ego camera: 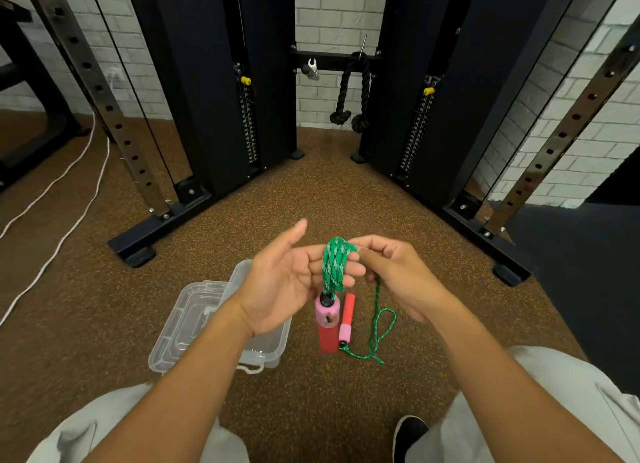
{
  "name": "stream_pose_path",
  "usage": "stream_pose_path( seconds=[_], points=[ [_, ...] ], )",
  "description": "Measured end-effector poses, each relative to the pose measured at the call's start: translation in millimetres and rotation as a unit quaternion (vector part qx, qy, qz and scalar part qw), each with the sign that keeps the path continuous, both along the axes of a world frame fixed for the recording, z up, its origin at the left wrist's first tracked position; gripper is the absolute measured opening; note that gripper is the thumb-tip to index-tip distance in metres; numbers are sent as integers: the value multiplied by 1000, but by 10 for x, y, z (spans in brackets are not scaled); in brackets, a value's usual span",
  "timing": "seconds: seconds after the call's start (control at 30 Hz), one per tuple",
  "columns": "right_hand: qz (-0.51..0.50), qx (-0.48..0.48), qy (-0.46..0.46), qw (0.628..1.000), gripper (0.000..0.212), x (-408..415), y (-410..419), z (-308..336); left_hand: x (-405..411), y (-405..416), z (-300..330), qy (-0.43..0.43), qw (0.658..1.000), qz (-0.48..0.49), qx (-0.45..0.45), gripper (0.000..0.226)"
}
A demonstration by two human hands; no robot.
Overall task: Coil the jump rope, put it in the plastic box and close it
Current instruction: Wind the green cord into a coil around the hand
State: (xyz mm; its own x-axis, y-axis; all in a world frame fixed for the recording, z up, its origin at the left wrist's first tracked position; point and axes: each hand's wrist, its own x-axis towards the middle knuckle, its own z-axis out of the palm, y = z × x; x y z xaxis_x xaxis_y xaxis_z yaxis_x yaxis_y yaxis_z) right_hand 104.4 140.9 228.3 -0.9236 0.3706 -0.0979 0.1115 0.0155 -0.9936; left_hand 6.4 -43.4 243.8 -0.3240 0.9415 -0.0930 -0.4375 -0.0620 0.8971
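A green jump rope (334, 263) is wound in several loops around the fingers of my left hand (287, 275), palm up. One pink-and-red handle (327, 324) hangs from those loops. My right hand (391, 272) pinches the rope at the top of the coil, and a loose strand drops from it. The other handle (347, 318) lies on the floor with the slack rope (379, 331) looped beside it. The clear plastic box (194, 324) sits open on the floor under my left forearm, its lid standing up behind it.
The floor is brown speckled rubber. A black cable machine (221, 116) with two weight stacks stands ahead, its base feet reaching toward me on both sides. A white cable (69, 199) runs along the floor at left. My knees and one shoe (410, 431) are at the bottom.
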Motion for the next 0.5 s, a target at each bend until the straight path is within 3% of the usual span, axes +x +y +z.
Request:
stream_pose_path(
  seconds=[0.3,0.5],
  points=[
    [39,180,-20,983,36,-17,-219,-203,-10,8,23,4,995,94,14,82],
    [53,276,-40,959,27,-18,-251,-193,-34,-25,57,32,988,153,-8,74]
  ],
)
